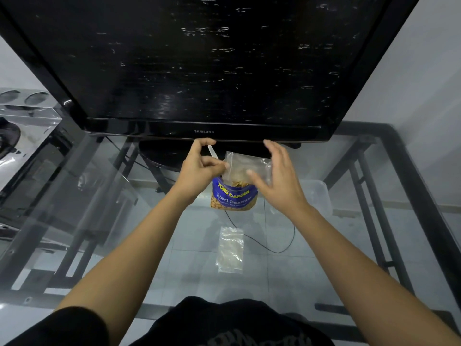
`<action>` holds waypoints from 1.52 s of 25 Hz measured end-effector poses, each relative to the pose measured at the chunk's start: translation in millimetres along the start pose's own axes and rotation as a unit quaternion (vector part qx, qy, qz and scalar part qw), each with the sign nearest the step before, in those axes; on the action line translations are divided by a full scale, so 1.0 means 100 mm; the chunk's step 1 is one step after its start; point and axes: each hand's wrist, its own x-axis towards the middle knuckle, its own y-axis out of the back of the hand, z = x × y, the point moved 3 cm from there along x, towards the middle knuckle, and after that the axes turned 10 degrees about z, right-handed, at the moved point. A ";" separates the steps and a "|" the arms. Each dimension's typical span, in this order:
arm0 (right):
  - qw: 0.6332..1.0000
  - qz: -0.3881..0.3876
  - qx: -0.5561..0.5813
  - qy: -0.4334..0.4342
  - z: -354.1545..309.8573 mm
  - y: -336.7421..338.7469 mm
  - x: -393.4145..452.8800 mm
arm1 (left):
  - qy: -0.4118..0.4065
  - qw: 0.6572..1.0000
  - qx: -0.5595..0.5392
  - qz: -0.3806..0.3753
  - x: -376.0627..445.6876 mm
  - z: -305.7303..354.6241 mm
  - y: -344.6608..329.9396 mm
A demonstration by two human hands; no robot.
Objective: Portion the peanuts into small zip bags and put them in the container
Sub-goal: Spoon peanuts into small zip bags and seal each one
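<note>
Step in hand: filling one small zip bag (pixel 245 166) from the peanut pack (pixel 233 196). Pack stands upright on the glass bench (pixel 287 275), top torn open, nuts visible at its mouth. Zip bag is held just above the pack, right in front of the TV (pixel 194 61) base.

Left hand (pixel 199 168): grip closed, fingers curled. It pinches the zip bag's left edge; a thin white piece, prob. a small scoop or stick, sticks up from the same hand, can't tell which. Right hand (pixel 277 176): grip released, fingers spread, hovering at the bag's right side. Thumb tip looks to be at the film, contact not certain.

Other task items: spare zip bag (pixel 230 248) lies flat on bench, nearer the person, well apart from the pack. Clear container (pixel 321 196) sits to the right of the pack, faint through glare; contents not readable.

Next move, as judged: right hand needs to take the bag's free side and spread the mouth before nuts go in; bag film is limp and will fold shut w/o two-point hold.

Room: TV bezel overhangs close above the hands, so little headroom to lift. Open bench toward the person and to the right. Pack is light and top-heavy, could tip if knocked.
</note>
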 end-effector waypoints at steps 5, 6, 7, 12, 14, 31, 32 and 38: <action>0.983 -0.065 -0.132 0.108 -0.19 -0.08 0.06 | -0.004 0.999 -0.002 -0.033 -0.01 0.05 -0.03; 0.985 -0.061 -0.122 0.102 -0.18 -0.10 0.06 | -0.003 0.999 -0.004 -0.035 -0.02 0.05 -0.04; 0.988 -0.053 -0.108 0.101 -0.17 -0.11 0.06 | -0.001 0.999 -0.008 -0.037 -0.02 0.06 -0.05; 0.997 -0.035 -0.003 0.073 -0.15 -0.10 0.03 | 0.025 0.997 -0.002 -0.072 0.00 -0.01 -0.06; 0.998 -0.034 0.021 0.051 -0.12 -0.10 0.02 | 0.026 0.995 -0.007 -0.093 0.00 -0.03 -0.07; 0.981 -0.018 0.122 -0.148 0.28 -0.10 -0.08 | -0.069 0.970 0.228 0.043 0.29 -0.07 0.02; 0.981 -0.032 0.118 -0.149 0.28 -0.12 -0.09 | -0.020 0.979 0.196 0.049 0.32 -0.14 0.04; 0.976 -0.041 0.131 -0.170 0.34 -0.14 -0.08 | 0.027 0.991 0.126 0.027 0.33 -0.24 0.13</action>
